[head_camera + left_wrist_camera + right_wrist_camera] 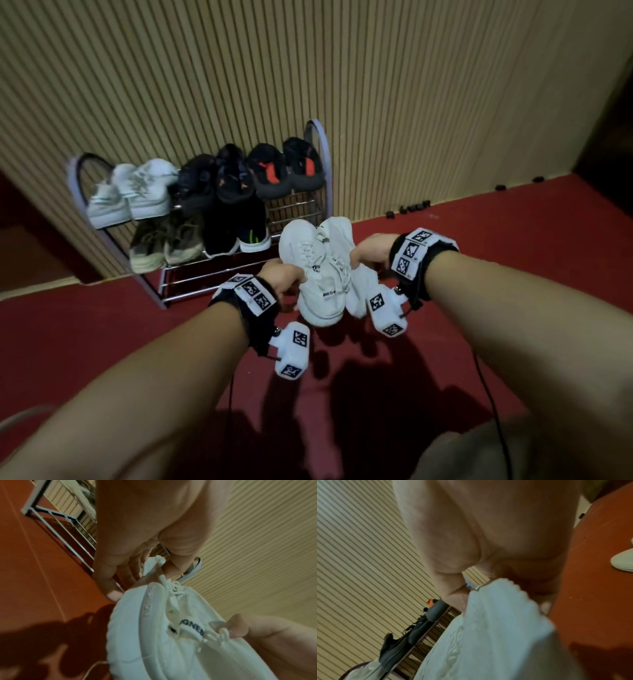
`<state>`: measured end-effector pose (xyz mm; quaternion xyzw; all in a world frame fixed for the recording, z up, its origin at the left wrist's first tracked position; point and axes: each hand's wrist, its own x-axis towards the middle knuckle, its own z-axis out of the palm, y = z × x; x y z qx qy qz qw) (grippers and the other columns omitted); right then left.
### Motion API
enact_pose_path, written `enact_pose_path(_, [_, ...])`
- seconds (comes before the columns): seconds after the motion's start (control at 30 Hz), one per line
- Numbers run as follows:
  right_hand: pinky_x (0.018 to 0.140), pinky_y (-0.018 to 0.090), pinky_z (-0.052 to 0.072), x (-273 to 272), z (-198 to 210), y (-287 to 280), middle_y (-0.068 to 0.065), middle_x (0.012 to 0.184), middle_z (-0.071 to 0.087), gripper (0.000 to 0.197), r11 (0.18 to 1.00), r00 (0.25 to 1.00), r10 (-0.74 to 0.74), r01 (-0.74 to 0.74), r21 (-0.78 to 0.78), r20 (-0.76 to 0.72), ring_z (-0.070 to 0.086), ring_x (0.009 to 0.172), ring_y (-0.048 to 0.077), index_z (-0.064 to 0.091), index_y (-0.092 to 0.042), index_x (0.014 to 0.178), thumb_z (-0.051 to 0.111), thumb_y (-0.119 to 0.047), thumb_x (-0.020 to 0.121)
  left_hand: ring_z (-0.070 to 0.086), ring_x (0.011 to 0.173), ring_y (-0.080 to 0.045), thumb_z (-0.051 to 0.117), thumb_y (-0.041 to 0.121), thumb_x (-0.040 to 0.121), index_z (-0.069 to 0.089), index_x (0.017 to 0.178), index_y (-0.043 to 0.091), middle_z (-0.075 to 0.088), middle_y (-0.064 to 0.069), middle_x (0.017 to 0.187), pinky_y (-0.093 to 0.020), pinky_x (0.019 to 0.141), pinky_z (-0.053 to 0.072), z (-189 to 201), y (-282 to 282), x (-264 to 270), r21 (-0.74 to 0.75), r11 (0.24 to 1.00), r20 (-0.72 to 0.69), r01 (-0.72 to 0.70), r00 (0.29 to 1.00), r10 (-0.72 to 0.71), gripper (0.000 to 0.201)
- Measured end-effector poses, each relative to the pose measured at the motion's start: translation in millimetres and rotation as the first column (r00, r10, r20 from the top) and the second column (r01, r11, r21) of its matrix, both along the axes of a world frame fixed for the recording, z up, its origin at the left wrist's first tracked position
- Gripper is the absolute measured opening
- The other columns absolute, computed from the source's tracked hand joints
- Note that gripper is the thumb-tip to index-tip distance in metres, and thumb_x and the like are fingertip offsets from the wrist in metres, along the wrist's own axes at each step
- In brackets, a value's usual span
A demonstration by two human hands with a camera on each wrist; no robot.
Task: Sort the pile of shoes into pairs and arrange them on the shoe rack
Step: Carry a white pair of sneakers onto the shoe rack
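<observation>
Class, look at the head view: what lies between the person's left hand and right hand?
In the head view, two white sneakers lie side by side between the left hand and the right hand, each hand gripping one.

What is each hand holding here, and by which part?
Each holds one white sneaker. The left hand grips the left sneaker at its side by the laces. The right hand grips the right sneaker at its outer side.

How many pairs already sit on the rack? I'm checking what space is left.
5. Top shelf: white pair, black pair, black-and-red pair. Middle shelf: olive pair, black pair with white soles. The held white sneakers may hide more.
</observation>
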<state>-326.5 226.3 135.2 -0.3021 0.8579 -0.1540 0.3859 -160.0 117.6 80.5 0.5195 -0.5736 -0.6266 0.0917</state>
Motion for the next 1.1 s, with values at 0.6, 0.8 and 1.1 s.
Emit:
enact_pose_path(0.6, [0.095, 0.058, 0.046, -40, -26, -110, 0.026, 0.128, 0.057, 0.067, 0.991, 0.966, -0.123, 0.129, -0.013, 0.229, 0.059, 0.11, 0.041, 0.047, 0.0, 0.133, 0.063, -0.01, 0.07, 0.043, 0.036, -0.017, 0.062, -0.001, 0.078, 0.048, 0.065, 0.008, 0.044, -0.004, 0.041, -0.025, 0.052, 0.039, 4, -90, -4, 0.005, 0.994, -0.103, -0.112, 0.988, 0.112, 0.021])
enact_pose_path(0.8, [0.092, 0.059, 0.047, -75, -68, -143, 0.019, 0.124, 0.057, 0.068, 0.946, 0.898, -0.29, 0.321, -0.041, 0.331, 0.058, 0.108, 0.039, 0.047, -0.002, 0.129, 0.063, -0.009, 0.063, 0.035, 0.039, -0.017, 0.054, -0.006, 0.077, 0.039, 0.058, 0.013, 0.036, -0.005, 0.046, -0.024, 0.048, 0.032, -14, -122, -31, -0.035, 0.974, -0.156, -0.222, 0.964, 0.214, 0.032])
enact_pose_path(1.1, [0.099, 0.064, 0.041, -104, -95, -184, 0.027, 0.127, 0.058, 0.05, 0.846, 0.784, -0.399, 0.515, -0.14, 0.477, 0.057, 0.114, 0.045, 0.05, -0.001, 0.134, 0.05, -0.003, 0.084, 0.048, 0.055, -0.02, 0.05, 0.003, 0.085, 0.052, 0.075, 0.011, 0.051, -0.008, 0.063, -0.03, 0.056, 0.044, -44, -162, -64, -0.032, 0.922, -0.255, -0.386, 0.895, 0.366, 0.013])
